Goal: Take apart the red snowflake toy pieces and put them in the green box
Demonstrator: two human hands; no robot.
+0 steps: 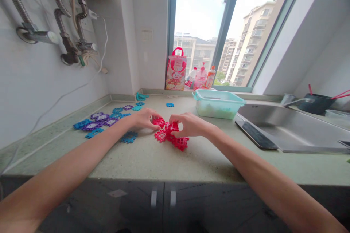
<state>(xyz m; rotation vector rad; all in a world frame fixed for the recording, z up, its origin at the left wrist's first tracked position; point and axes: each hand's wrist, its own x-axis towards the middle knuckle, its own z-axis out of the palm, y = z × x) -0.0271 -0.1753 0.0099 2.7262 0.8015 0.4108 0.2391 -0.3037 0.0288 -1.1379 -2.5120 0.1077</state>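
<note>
Red plastic building pieces (160, 135), flat squares with notched edges and lattice middles, lie clustered on the counter in front of me. My left hand (144, 119) pinches a red piece at the cluster's left edge between thumb and fingers. From the right, my right hand (186, 123) curls its thumb and fingers around another red piece near the middle. Whether these pieces are joined to each other I cannot tell. Beside my left forearm lie blue pieces (129, 137) and purple pieces (101, 117) of the same kind, partly hidden by the arm.
A mint-green plastic tub (218, 108) stands behind my right hand. A phone (255, 134) lies by the steel sink (295, 131). One blue piece (170, 105) sits apart. A red-handled bag (175, 71) and bottles (201, 78) line the windowsill. A white cable (65, 94) trails at left.
</note>
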